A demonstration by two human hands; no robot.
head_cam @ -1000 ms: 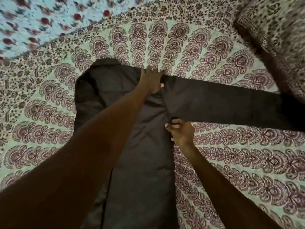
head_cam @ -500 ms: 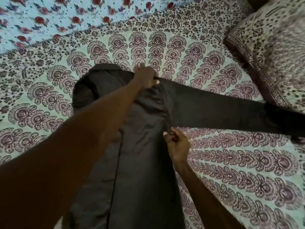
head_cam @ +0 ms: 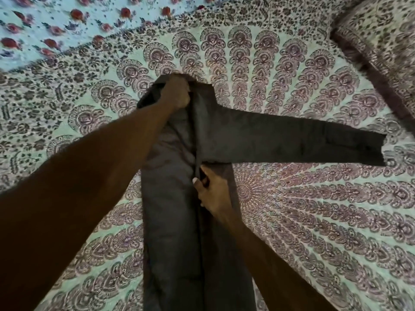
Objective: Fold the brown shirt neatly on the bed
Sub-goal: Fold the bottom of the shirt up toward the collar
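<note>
The dark brown shirt [head_cam: 173, 221] lies lengthwise on the patterned bed sheet [head_cam: 314, 221], its body narrowed into a long strip. One sleeve [head_cam: 292, 142] stretches flat to the right. My left hand [head_cam: 177, 93] is closed on the cloth at the collar end, far from me. My right hand [head_cam: 211, 191] pinches the folded side edge just below the armpit. The right side panel is turned over onto the middle of the shirt. My left forearm hides the shirt's left shoulder.
A pillow [head_cam: 386, 41] in a matching print lies at the upper right. A pale blue cloth with red flowers [head_cam: 56, 25] covers the far left. Bare sheet surrounds the shirt on both sides.
Both hands have carried the shirt's right side leftward over its middle, so the body is narrower. The left hand moved left along the collar. The sleeve has been drawn in with it.
</note>
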